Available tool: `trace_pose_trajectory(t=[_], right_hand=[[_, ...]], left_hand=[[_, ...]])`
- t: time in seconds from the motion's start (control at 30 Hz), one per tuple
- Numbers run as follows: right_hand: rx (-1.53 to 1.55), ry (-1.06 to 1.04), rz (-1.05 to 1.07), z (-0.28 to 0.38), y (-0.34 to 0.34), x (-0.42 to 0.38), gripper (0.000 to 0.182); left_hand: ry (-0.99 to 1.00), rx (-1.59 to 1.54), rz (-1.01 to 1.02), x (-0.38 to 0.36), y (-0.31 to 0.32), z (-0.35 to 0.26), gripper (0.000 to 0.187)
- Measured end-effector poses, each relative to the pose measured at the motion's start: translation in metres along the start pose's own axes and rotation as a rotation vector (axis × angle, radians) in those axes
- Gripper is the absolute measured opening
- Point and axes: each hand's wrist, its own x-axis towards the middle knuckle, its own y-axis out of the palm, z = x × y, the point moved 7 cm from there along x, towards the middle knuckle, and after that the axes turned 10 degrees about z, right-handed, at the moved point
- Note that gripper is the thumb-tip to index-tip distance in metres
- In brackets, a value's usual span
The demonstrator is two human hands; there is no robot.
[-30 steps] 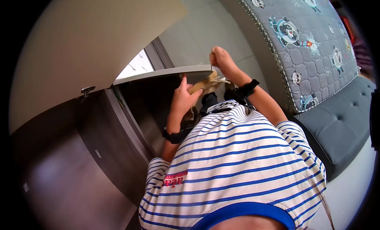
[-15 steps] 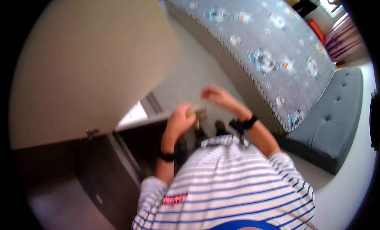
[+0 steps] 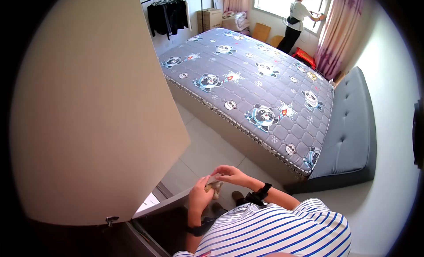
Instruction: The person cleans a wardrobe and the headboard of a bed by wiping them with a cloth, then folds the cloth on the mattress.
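Note:
My left hand point(image 3: 201, 196) is closed around a small crumpled beige and yellowish thing point(image 3: 215, 189), perhaps a cloth, which hangs between my hands. The fingertips of my right hand point(image 3: 230, 175) pinch at its upper edge, close to the left fingertips. Both hands are above the edge of an open drawer or cabinet point(image 3: 170, 204), beside a large beige door panel point(image 3: 97, 106). What exactly the small thing is, I cannot make out.
A bed with a panda-print mattress point(image 3: 247, 80) and grey headboard point(image 3: 353, 124) stands ahead. Another person point(image 3: 298, 18) stands at the window by a pink curtain point(image 3: 340, 27). Dark clothes point(image 3: 168, 16) hang on a rack near a cardboard box point(image 3: 210, 19). Tiled floor point(image 3: 205, 146) lies between bed and panel.
The view has tilted up, showing more of the room. My right hand has come in from the right to meet my left hand at the small thing.

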Motion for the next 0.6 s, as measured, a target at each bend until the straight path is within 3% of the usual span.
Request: trace_pose_trajectory(t=[0.17, 0.23, 0.3, 0.37, 0.4, 0.47, 0.5, 0.6], right_hand=[[0.043, -0.039, -0.035, -0.004, -0.009, 0.014, 0.016], [0.257, -0.011, -0.004, -0.014, -0.004, 0.021, 0.012], [0.255, -0.02, -0.049, -0.021, -0.011, 0.022, 0.012], [0.918, -0.185, -0.152, -0.037, -0.028, 0.016, 0.014], [0.919, -0.187, -0.163, -0.035, -0.034, 0.009, 0.014], [1.037, -0.192, -0.503, -0.046, -0.057, -0.016, 0.017], [1.048, -0.186, -0.511, -0.051, -0.056, -0.026, 0.017], [0.518, 0.102, -0.49, -0.067, -0.055, -0.055, 0.028]], left_hand=[[0.028, 0.029, 0.019, 0.004, -0.001, -0.007, 0.051], [-0.027, 0.034, 0.054, 0.0, 0.001, -0.001, 0.052], [-0.015, 0.04, 0.051, 0.002, 0.001, -0.002, 0.054], [0.015, 0.109, 0.044, 0.005, -0.001, -0.004, 0.056], [0.019, 0.107, 0.054, 0.009, 0.001, -0.002, 0.056], [0.049, 0.118, 0.002, 0.013, -0.001, 0.005, 0.059], [0.041, 0.119, 0.015, 0.014, -0.001, 0.007, 0.059], [0.024, 0.143, -0.015, 0.023, -0.008, 0.011, 0.06]])
